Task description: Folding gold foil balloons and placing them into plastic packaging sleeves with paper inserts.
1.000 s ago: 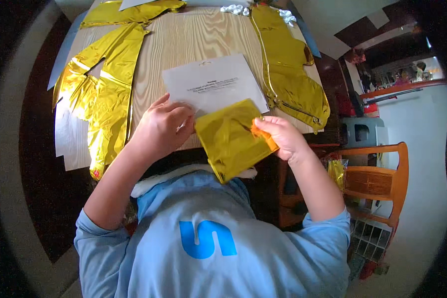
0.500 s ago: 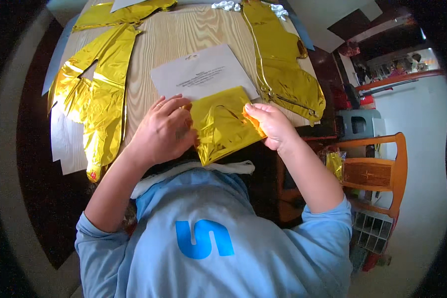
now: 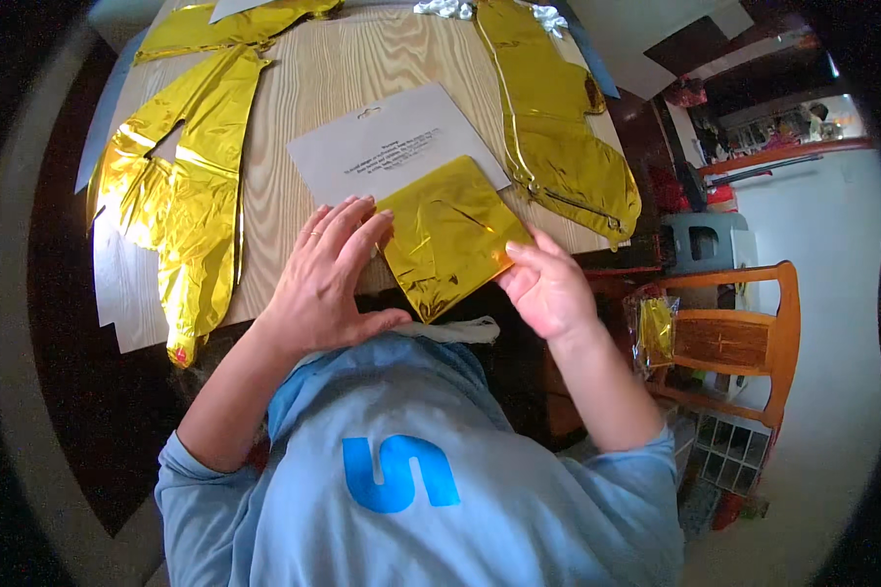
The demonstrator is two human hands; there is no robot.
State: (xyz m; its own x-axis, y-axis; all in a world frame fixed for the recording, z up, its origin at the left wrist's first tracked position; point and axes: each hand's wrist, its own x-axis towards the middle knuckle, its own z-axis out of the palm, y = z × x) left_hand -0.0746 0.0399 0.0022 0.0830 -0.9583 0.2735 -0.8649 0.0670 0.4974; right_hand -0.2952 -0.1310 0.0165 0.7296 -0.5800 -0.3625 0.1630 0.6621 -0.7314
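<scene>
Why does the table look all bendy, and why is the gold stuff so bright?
In the head view the fisheye lens bows the wooden table toward the dark round rim; light bounces off the crinkled folded gold foil between the left hand and right hand, and off the flat gold foil balloon, giving white glare patches.

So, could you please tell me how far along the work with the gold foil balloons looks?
Done: several flat gold foil balloons already lie spread on the wooden table, another at its right. In hand: the left hand and right hand grip a folded square gold foil balloon over a grey card. Left: that piece is still folded.
</scene>
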